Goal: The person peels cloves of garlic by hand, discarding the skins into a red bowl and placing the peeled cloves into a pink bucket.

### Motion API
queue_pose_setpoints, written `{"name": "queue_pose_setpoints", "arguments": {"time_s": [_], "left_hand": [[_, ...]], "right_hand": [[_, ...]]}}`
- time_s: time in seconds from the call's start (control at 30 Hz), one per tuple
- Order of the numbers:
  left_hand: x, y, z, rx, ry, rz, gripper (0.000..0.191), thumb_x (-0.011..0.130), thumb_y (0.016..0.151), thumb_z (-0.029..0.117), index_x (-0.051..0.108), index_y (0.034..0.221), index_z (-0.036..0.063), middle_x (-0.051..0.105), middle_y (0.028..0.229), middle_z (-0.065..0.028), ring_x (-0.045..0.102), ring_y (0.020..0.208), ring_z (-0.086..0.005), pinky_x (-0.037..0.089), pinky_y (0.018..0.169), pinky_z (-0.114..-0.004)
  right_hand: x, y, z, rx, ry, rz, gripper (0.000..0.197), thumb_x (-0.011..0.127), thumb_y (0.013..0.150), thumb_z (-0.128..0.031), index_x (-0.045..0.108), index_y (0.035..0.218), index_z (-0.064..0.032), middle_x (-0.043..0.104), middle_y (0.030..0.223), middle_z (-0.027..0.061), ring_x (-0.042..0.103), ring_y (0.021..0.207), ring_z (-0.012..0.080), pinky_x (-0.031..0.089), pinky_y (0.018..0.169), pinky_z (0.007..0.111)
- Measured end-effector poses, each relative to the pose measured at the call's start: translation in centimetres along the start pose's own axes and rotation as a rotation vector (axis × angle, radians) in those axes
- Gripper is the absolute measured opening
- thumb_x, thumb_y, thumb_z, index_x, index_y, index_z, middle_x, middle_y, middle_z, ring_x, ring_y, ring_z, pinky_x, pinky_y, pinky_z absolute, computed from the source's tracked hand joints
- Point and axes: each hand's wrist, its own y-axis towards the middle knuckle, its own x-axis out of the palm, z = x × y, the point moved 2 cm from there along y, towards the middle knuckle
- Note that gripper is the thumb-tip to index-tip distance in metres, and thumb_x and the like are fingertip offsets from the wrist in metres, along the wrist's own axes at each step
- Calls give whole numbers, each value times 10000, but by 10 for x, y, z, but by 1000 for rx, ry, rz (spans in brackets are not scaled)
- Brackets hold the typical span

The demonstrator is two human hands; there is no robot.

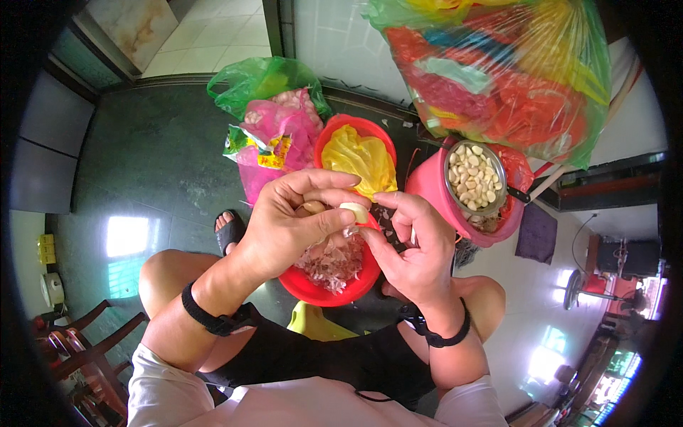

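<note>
Between the thumb and fingers of my left hand [293,219] is a pale peeled garlic clove [355,212]; a browner clove [314,206] lies further in, against the curled fingers. My right hand [419,243] is beside it, thumb and index finger near the clove, with a small pale object partly hidden among its fingers. Below both hands, a red plastic basin [341,296] holds papery garlic skins [333,261]. To the right, a metal bowl [503,184] full of peeled cloves [474,176] rests on a pink bucket [432,187].
Beyond my hands stand a red basin [355,121] with a yellow plastic bag [357,157] and a pink mesh sack [277,123] of garlic. A large bag of coloured plastic bags [496,74] bulges at upper right. A black handle [518,194] projects beside the metal bowl.
</note>
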Motion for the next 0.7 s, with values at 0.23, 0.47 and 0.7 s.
{"name": "queue_pose_setpoints", "arguments": {"time_s": [0.23, 0.47, 0.7], "left_hand": [[6, -1, 2, 73, 238, -69, 520, 723, 942, -62, 567, 1436, -12, 777, 1098, -115, 743, 878, -111, 622, 701, -235], [8, -1, 5, 42, 298, -117, 510, 698, 958, -65, 563, 1448, -18, 781, 1101, -118, 731, 840, -94, 608, 670, -221], [8, 0, 4, -44, 149, -76, 438, 707, 989, 4, 584, 1407, -40, 776, 1123, -104, 705, 913, -75, 578, 704, -209]], "right_hand": [[-1, 2, -2, -263, -22, 21, 426, 838, 760, 58, 719, 1147, -74, 613, 714, 28, 502, 537, 165, 402, 497, 313], [-2, 2, -1, -345, -63, 34, 391, 844, 760, 61, 717, 1104, -75, 680, 762, 58, 571, 560, 196, 440, 503, 335], [-8, -1, 0, -347, -88, 42, 355, 853, 767, 30, 692, 1057, -98, 660, 760, 51, 601, 568, 225, 457, 501, 362]]}}
